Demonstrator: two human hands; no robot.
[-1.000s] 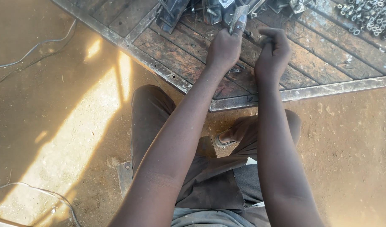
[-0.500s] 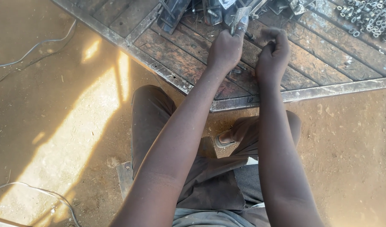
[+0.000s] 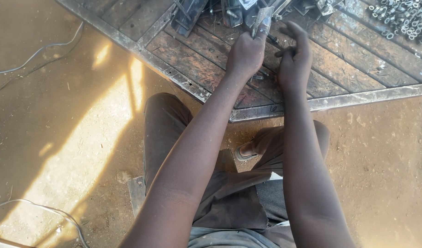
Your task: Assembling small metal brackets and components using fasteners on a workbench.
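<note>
Head view: left hand [image 3: 245, 54] closed around a small flat metal bracket [image 3: 262, 19], holding it upright by its lower end, top edge poking above the fingers. Right hand [image 3: 294, 57] just beside it, loosely curled, thumb and forefinger pinched together; whether they hold anything small, can't tell. Both hands sit over a rusty metal panel [image 3: 348, 69] with ribbed slats and an angle-iron frame, lying flat on the dirt floor [image 3: 59, 128]. More metal brackets piled [image 3: 229, 11] at the panel's far edge, directly behind the held piece. Heap of nuts and washers [image 3: 399, 18] on the panel, far right, well apart from the hands. Thin cable [image 3: 36, 50] runs across the dirt on the left. Person's knees and one sandal [image 3: 245, 151] below the panel edge.
</note>
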